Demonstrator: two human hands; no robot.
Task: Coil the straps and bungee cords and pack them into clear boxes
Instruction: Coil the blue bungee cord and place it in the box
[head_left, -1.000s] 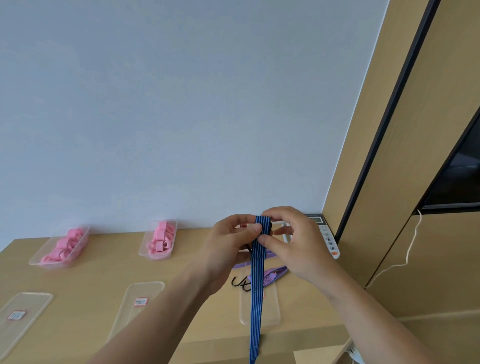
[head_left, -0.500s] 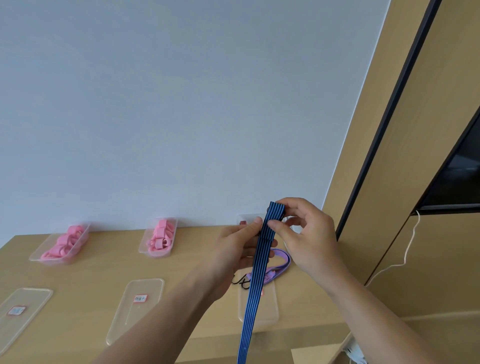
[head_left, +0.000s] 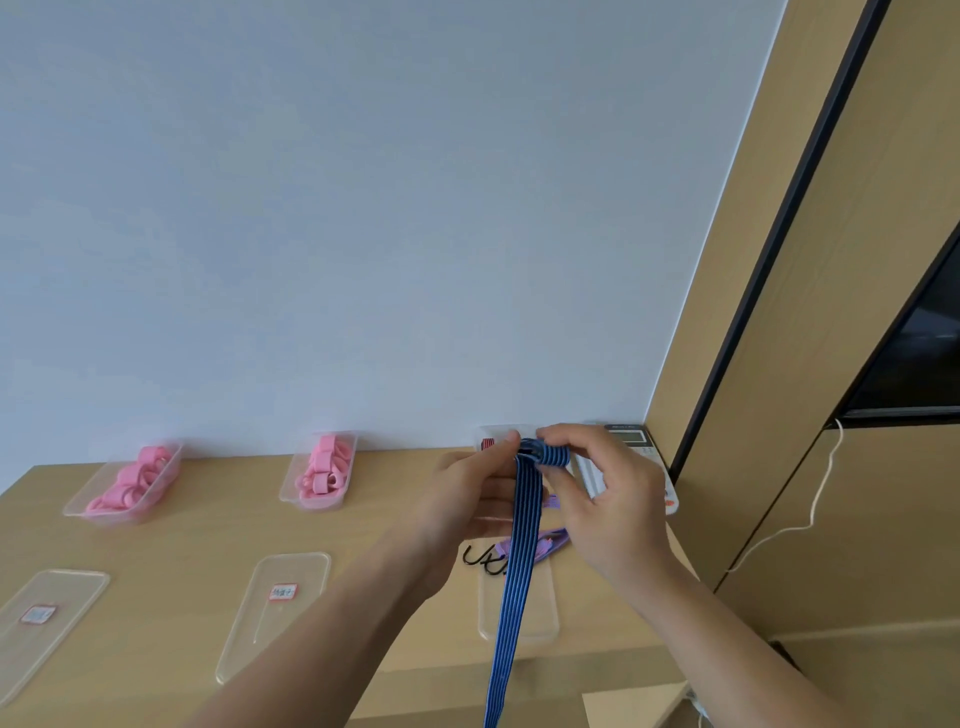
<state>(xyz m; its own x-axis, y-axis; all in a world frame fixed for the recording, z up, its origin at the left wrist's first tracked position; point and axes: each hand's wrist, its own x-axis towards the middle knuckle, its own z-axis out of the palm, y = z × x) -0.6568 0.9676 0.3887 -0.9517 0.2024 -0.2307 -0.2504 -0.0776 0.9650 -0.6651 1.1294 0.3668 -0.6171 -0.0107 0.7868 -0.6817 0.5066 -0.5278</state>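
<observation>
A flat blue striped bungee strap (head_left: 514, 577) hangs from my hands down past the table's front edge. Its top end is folded into a small coil that my right hand (head_left: 605, 499) pinches from the right. My left hand (head_left: 467, 501) grips the same coil from the left, thumb on top. Under the hands lie a purple strap (head_left: 553, 543) and black hooks (head_left: 480, 558), beside a clear lid (head_left: 519, 605). A clear box (head_left: 491, 439) with something red and black inside stands at the wall, mostly hidden by my hands.
Two clear boxes of pink coiled straps (head_left: 127, 483) (head_left: 322, 475) stand along the wall. Two clear labelled lids (head_left: 278, 608) (head_left: 44, 618) lie on the wooden table (head_left: 171, 551). A calculator (head_left: 636, 452) rests at the right corner beside a wooden cabinet (head_left: 852, 322) with a white cable (head_left: 800, 525).
The strap's raised top end has been folded over into a small coil between both hands. My hands have come together around it.
</observation>
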